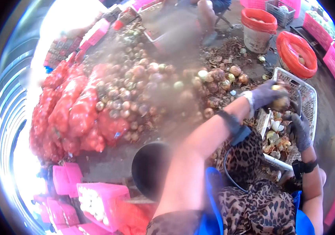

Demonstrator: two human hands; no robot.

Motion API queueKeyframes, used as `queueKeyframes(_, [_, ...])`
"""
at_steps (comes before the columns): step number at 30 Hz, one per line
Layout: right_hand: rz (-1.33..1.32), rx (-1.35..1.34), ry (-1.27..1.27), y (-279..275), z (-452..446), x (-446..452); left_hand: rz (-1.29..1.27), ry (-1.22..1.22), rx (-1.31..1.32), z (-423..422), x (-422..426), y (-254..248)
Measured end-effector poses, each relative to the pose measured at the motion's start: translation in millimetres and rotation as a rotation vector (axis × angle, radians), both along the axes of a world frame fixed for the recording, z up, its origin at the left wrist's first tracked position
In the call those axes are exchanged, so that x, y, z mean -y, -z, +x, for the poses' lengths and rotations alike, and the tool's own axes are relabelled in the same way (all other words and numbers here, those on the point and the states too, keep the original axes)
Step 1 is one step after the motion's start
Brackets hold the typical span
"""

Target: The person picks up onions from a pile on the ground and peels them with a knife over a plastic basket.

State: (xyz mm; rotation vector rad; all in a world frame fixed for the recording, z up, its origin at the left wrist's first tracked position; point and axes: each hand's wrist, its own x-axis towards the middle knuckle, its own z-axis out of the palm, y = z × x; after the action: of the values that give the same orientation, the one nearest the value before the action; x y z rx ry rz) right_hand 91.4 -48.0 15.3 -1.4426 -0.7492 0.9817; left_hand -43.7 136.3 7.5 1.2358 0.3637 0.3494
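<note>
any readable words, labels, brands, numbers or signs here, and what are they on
None can be read.
Red sacks: a small blue-and-white patch shows, too small and blurred to tell whether it bears print.
White basket: no legible text.
Pink crate at lower left: no legible text.

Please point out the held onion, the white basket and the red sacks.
Onion point(280, 102): head view, its blurred lower part.
White basket point(312, 111): head view, its right wall.
Red sacks point(80, 119): head view, middle of the pile.
</note>
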Motion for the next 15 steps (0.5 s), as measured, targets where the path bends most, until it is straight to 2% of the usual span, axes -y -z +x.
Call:
queueKeyframes(2, [0.122,-0.146,-0.029,7.0,11.2,9.3,0.294,-0.053,-0.040,15.2,29.9,-22.0])
queueKeyframes(4, [0.048,-0.237,-0.119,5.0,31.6,30.2,0.363,-0.157,-0.085,23.7,49.5,-40.6])
queueKeyframes(6, [0.085,-0.249,-0.143,2.3,43.6,38.0,0.087,-0.155,0.099,41.9,62.6,-20.0])
queueKeyframes(8, [0.152,-0.260,-0.149,6.0,51.4,36.1,-0.059,-0.116,0.245,64.8,86.2,3.5])
queueKeyframes(10, [0.170,-0.048,-0.083,-7.3,49.4,45.1,-0.468,0.035,0.133,37.1,96.0,-4.8])
queueKeyframes(11, [0.172,0.058,-0.043,-13.1,50.0,47.5,-0.489,0.060,0.291,50.0,90.3,36.9])
queueKeyframes(12, [0.080,0.368,0.095,23.7,67.7,50.6,-0.539,-0.058,0.241,45.8,113.0,1.8])
queueKeyframes(13, [0.093,0.579,0.051,18.8,69.9,56.1,-0.585,-0.179,0.193,42.0,136.5,-34.1])
queueKeyframes(15, [0.135,1.016,0.026,7.8,73.6,70.3,-0.376,-0.086,0.258,42.7,98.6,21.8])
